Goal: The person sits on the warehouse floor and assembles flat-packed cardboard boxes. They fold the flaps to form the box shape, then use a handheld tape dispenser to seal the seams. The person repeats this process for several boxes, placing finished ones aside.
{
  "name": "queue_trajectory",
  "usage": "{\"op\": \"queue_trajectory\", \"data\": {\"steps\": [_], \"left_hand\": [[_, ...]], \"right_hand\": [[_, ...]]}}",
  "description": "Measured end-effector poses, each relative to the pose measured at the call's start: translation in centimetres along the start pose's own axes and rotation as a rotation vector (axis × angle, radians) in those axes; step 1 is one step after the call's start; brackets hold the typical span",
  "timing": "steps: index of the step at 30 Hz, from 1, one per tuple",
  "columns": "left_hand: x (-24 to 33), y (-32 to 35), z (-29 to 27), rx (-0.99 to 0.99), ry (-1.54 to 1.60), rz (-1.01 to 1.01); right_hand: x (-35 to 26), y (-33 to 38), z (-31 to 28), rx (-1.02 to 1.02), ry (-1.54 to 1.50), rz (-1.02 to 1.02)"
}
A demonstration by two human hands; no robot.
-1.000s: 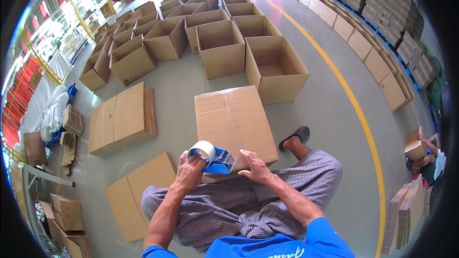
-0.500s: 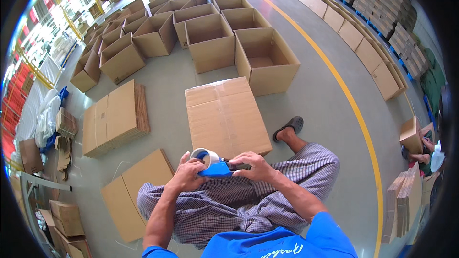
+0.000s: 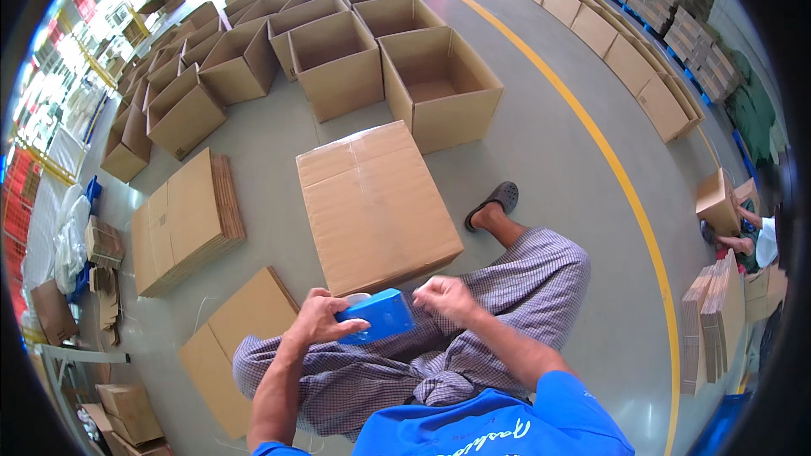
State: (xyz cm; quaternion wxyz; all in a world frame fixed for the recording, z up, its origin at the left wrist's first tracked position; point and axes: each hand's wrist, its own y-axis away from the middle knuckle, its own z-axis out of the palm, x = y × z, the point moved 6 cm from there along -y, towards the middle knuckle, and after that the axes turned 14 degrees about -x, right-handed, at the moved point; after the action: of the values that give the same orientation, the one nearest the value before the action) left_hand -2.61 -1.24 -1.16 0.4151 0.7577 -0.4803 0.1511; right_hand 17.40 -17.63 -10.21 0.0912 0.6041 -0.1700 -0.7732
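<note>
My left hand (image 3: 319,317) is wrapped around a blue tape dispenser (image 3: 380,317), with its broad blue side turned up. Part of the pale tape roll (image 3: 358,297) shows behind it. Just off the dispenser's right end, my right hand (image 3: 448,299) is closed in a pinch; whatever lies between those fingertips is too small to make out. A closed carton (image 3: 367,194) sits on the floor right beyond both hands, with clear tape along part of its top seam.
Rows of open cartons (image 3: 439,89) stand ahead. Flattened cartons lie in a stack (image 3: 182,224) at left, with more (image 3: 241,329) beside my knee. A yellow line (image 3: 583,131) crosses the floor at right. Another person (image 3: 748,241) sits at far right by a carton (image 3: 718,200).
The dispenser has turned in my left hand, so its blue side now faces up and hides most of the roll. My right hand has come off the dispenser and drawn slightly right, fingers pinched.
</note>
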Motion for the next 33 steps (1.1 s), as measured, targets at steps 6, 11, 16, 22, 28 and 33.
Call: {"op": "queue_trajectory", "data": {"steps": [6,11,16,22,28,33], "left_hand": [[-6.0,2.2,-3.0,0.003,0.052,-0.168],[-2.7,-0.5,-3.3,0.053,-0.113,-0.212],[-0.4,-1.3,-3.4,0.045,-0.005,-0.201],[-1.0,-2.2,-3.1,0.01,-0.035,-0.213],[-1.7,-2.3,-2.8,0.075,-0.039,-0.136],[-2.0,-2.5,-2.6,0.002,-0.047,-0.207]], "right_hand": [[-1.2,2.8,-14.6,0.184,-0.039,0.076],[0.6,1.2,-16.0,0.329,-0.028,0.164],[2.4,0.7,-17.9,0.45,0.052,0.154],[5.1,-0.7,-18.9,0.472,0.13,0.249],[8.6,-2.5,-15.8,0.238,-0.252,0.446],[8.8,-2.9,-15.9,0.248,-0.1,0.491]]}}
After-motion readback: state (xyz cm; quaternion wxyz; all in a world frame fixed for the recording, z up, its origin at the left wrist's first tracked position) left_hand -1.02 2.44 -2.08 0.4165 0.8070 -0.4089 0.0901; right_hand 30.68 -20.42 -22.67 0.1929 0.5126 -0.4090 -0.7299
